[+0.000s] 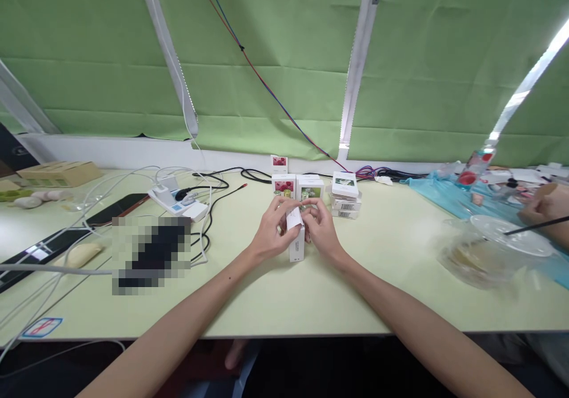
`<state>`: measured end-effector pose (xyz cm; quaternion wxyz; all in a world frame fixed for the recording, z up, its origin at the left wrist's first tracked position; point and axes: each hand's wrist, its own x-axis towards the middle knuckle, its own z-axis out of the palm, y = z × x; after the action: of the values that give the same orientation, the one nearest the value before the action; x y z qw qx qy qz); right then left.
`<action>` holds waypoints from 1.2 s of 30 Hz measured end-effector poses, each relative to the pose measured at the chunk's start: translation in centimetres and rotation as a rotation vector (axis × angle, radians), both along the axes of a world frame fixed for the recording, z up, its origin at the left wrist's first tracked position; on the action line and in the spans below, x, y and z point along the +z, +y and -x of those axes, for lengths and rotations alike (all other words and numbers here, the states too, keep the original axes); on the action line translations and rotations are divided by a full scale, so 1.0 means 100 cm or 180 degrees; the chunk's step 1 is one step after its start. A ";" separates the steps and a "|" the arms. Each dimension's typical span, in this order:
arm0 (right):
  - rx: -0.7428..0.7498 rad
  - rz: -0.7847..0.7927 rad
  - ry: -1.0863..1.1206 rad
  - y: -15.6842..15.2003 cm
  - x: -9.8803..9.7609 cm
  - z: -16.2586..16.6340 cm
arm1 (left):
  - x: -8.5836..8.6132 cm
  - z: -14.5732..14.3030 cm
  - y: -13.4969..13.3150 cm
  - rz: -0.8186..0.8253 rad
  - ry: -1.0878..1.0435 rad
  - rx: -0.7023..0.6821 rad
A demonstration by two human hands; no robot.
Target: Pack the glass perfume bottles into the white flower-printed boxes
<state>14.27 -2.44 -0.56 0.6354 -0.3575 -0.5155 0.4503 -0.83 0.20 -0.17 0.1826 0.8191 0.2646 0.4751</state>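
A small white cardboard box [297, 248] stands on the table between my two hands, its top flap raised. My left hand [272, 230] is closed round its left side, thumb along the front. On the other side my right hand [323, 232] pinches at the box's upper right edge with bent fingers. What lies inside the box is hidden. Just behind my fingers show small bottles, one with a gold cap [287, 193] and one with a pale cap [304, 195]. Behind them stand a box with a red picture [283, 179] and a box with a green picture [310, 180].
More small white boxes [345, 203] are stacked right of the hands. Left lie a power strip [171, 201], tangled cables and a pixelated dark object [155, 254]. At the right are a clear plastic cup with a lid [511, 236] and blue plastic sheeting [444, 193].
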 end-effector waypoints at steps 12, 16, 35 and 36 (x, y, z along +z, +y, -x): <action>-0.0056 -0.0016 -0.0048 -0.001 0.000 0.000 | 0.003 0.001 -0.003 -0.0050 0.0048 -0.0044; -0.0072 -0.0038 -0.0049 0.000 -0.001 0.000 | 0.002 0.001 -0.003 -0.0033 0.0047 -0.0081; -0.0346 -0.0149 -0.0258 -0.001 -0.008 0.000 | -0.003 0.001 0.003 0.0040 -0.0019 -0.0092; -0.0367 -0.0152 -0.0265 -0.002 -0.008 0.000 | -0.003 0.001 0.003 0.0036 -0.0015 -0.0090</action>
<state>14.23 -2.62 -1.38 0.6466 -0.3897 -0.5307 0.3852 -0.93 0.49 -0.45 0.1946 0.8206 0.2553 0.4728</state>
